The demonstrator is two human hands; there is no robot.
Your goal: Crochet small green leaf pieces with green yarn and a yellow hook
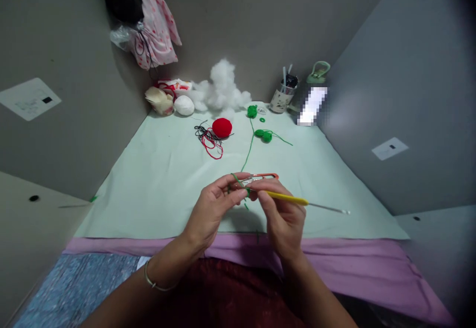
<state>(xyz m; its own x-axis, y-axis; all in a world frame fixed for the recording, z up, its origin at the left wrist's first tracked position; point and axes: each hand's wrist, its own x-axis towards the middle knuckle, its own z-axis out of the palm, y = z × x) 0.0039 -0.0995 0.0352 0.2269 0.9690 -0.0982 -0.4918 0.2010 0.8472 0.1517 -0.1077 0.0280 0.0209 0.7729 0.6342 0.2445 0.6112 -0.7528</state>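
My right hand (284,219) is closed round a crochet hook with a yellow handle (288,197); its far metal end points out to the right. My left hand (213,206) pinches a small piece of green crochet work (247,192), with green yarn looped over the forefinger. The hook's working tip meets the green piece between both hands, mostly hidden by fingers. From there a strand of green yarn (249,150) runs up the table to a small green ball (252,111). Just beyond my fingertips lies an orange-handled tool (269,175), partly covered.
A red yarn ball (222,128) lies beside tangled black and red yarn (208,137). Green crocheted pieces (264,135) are to its right. White stuffing (225,87), a white ball (184,105), a pen cup (282,97) and a blurred-out phone-like object (312,106) line the back wall.
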